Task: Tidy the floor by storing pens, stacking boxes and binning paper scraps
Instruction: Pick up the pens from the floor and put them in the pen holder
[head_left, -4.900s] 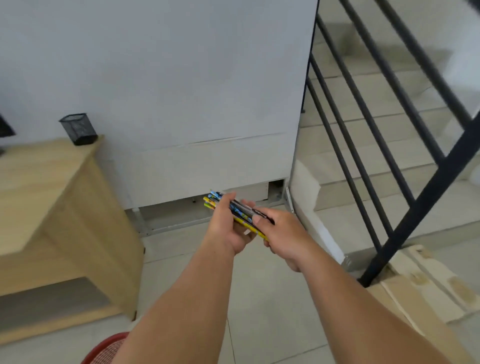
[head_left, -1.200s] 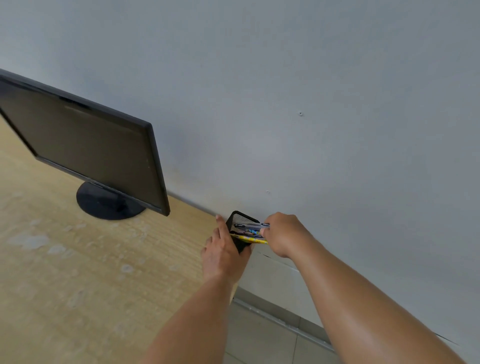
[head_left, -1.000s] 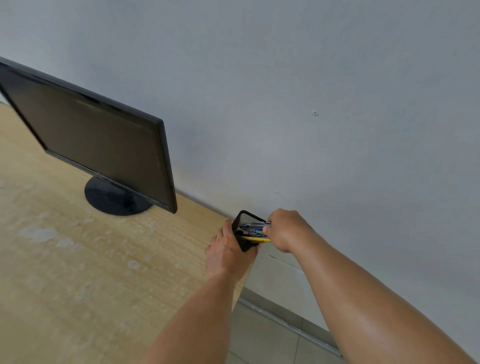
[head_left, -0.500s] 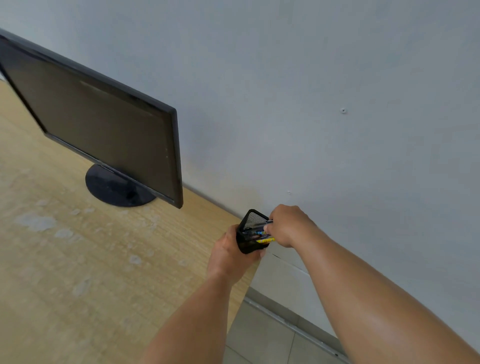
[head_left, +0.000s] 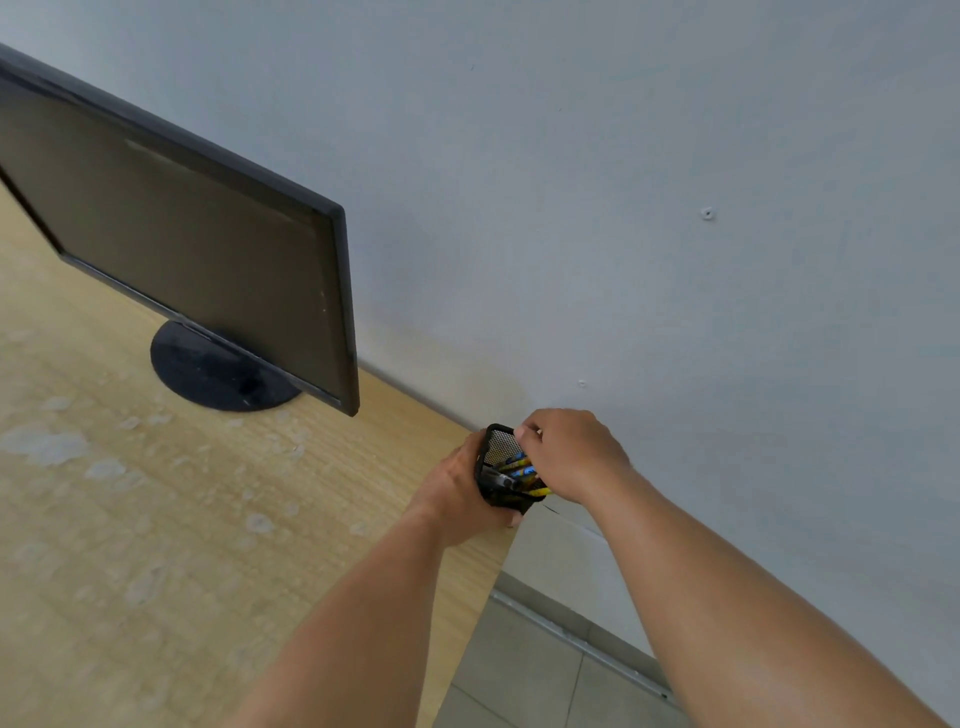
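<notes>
Two hands work at the far right corner of the table (head_left: 156, 545). L hand (head_left: 454, 493) wraps the black mesh cup (head_left: 500, 446) from the left, fingers curled round its body. Cup is tilted, mouth facing up and to the right, at the table edge. Whether its base touches the table: cannot tell, the L hand covers it.

R hand (head_left: 571, 457) comes in from the right, fingers curled tight on the rear ends of the pens (head_left: 521, 472). Pens are bunched, approx. parallel, w/ yellow, blue and black barrels. Their front ends sit inside the cup mouth and their rear ends are hidden in the R hand. Pen count: cannot tell.

Monitor (head_left: 182, 249), black w/ dark screen, stands on a round base (head_left: 218, 374) left of the cup, well apart from it, its back to the wall (head_left: 623, 208). Table top is light wood w/ pale worn patches. Grey floor tiles (head_left: 524, 670) show past the table's right edge, between the forearms. Small round mark (head_left: 707, 213) sits on the wall above the R hand.
</notes>
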